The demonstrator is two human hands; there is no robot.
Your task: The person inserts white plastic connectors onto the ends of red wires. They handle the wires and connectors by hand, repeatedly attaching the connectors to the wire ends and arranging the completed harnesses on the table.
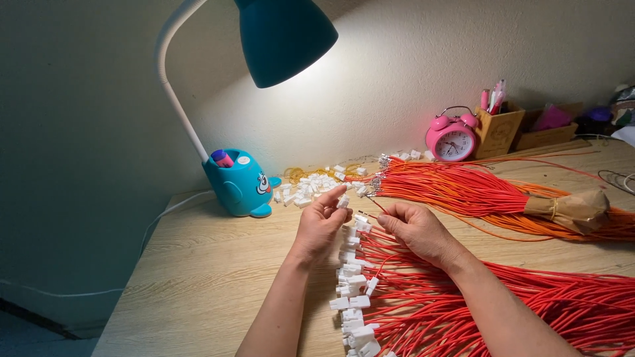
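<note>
Pinching a small white connector housing between thumb and forefinger at frame centre, the left hand meets the right hand, whose fingers are closed on a thin red wire near its metal tip. Both parts look light; the housing seems rigid and best held by its sides, the wire limp, so gripped close to the end. Toward the upper right, a wooden pen holder holds pink pens.

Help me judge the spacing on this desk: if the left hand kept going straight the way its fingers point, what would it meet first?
The left hand, pinching a white connector, points up and away. It would probably first reach the loose pile of white connectors by the teal lamp base; depth is hard to judge.
</note>
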